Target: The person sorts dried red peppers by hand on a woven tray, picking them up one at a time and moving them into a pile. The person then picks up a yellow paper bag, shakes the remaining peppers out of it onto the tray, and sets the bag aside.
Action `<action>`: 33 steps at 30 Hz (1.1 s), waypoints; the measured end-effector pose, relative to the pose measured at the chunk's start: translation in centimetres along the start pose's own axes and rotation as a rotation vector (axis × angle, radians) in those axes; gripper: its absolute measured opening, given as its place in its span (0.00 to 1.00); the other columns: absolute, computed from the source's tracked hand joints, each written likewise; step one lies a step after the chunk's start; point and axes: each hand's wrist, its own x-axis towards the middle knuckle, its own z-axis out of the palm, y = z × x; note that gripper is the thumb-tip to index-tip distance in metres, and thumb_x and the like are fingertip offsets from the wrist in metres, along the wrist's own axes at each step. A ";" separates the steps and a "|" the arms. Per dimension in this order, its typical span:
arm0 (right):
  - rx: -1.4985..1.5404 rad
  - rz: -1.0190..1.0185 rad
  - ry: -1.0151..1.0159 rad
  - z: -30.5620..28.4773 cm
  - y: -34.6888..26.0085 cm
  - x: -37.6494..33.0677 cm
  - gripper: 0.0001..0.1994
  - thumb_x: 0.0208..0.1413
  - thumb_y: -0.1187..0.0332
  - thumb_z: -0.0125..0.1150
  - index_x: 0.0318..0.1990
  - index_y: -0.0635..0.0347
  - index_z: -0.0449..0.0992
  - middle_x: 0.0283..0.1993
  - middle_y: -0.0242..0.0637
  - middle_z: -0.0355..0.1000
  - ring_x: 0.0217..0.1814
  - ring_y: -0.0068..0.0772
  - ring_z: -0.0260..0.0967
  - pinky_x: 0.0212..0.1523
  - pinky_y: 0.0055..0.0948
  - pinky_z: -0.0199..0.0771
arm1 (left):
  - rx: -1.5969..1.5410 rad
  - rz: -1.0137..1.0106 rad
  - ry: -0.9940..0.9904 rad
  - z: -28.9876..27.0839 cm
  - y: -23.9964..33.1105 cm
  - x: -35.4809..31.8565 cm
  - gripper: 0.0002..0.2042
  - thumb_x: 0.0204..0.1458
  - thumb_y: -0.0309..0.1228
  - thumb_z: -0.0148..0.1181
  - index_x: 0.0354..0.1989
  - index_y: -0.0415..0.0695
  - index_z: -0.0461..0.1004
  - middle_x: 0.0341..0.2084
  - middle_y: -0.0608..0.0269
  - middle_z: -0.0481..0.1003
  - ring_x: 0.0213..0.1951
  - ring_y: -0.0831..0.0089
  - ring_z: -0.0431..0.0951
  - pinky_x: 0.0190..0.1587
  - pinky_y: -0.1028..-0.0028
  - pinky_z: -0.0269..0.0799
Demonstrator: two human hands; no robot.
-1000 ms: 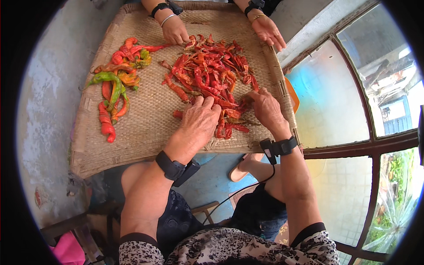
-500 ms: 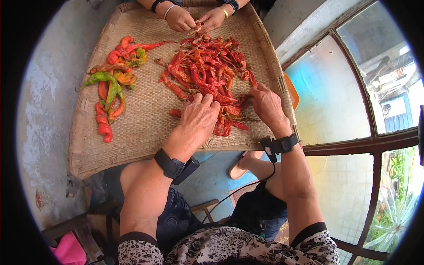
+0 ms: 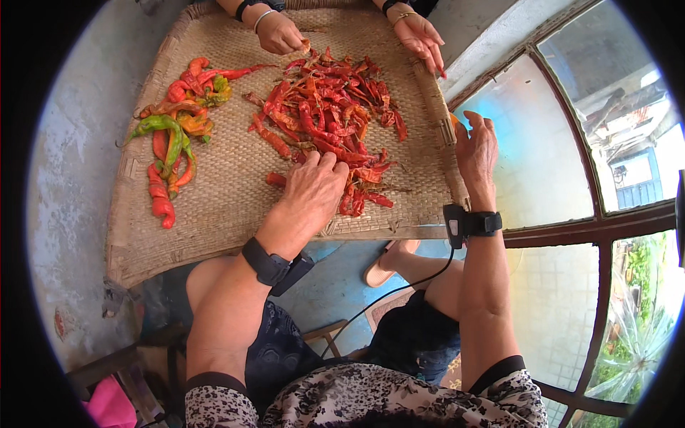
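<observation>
A person seated on a low seat looks down at a large, flat woven straw tray point(image 3: 214, 207) resting across the knees. The person's left hand point(image 3: 314, 187), wearing a black wrist strap, lies palm down on the tray with its fingers curled into the near edge of a wide heap of dried red chilli peppers point(image 3: 332, 114); whether the fingers actually pinch a pepper cannot be told, since they cover what lies under them. The heap spreads over the middle and right part of the tray. The person's right hand point(image 3: 477, 146), also with a black strap and a thin cable at the wrist, is held open and upright just beside the tray's right rim, fingers loosely spread, holding nothing, a little apart from the peppers. On the left part of the tray, well apart from the red heap, lies a smaller pile of mixed orange, red and green chilli peppers point(image 3: 175, 135). At the far edge, another person's two hands reach in: one hand point(image 3: 280, 33) with a bracelet touches the top of the red heap, the other hand point(image 3: 421, 37) hangs over the far right rim. A window with a dark frame point(image 3: 592, 221) fills the right side.
</observation>
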 end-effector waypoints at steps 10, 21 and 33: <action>0.414 -0.159 -0.666 5.5 -8.4 -1.8 0.18 0.55 0.61 0.59 0.44 0.67 0.72 0.35 0.57 0.72 0.42 0.56 0.71 0.41 0.44 0.72 | -0.112 -0.017 -0.050 -1.3 -1.3 0.0 0.13 0.48 0.30 0.59 0.42 0.40 0.71 0.40 0.55 0.70 0.44 0.56 0.70 0.46 0.61 0.70; 0.524 -0.229 -0.583 7.7 -11.7 -2.5 0.28 0.50 0.65 0.63 0.57 0.69 0.64 0.44 0.58 0.72 0.48 0.54 0.70 0.48 0.42 0.70 | -0.224 -0.716 -0.049 -2.5 -8.5 0.8 0.19 0.56 0.37 0.52 0.49 0.36 0.65 0.44 0.41 0.72 0.47 0.50 0.74 0.45 0.56 0.71; 0.740 -0.218 -0.564 5.5 -13.2 -2.4 0.25 0.47 0.76 0.59 0.56 0.60 0.65 0.46 0.48 0.73 0.48 0.47 0.72 0.48 0.37 0.71 | -0.718 -0.451 0.245 0.5 -5.8 3.8 0.27 0.54 0.39 0.54 0.59 0.37 0.58 0.54 0.41 0.67 0.55 0.47 0.67 0.57 0.58 0.63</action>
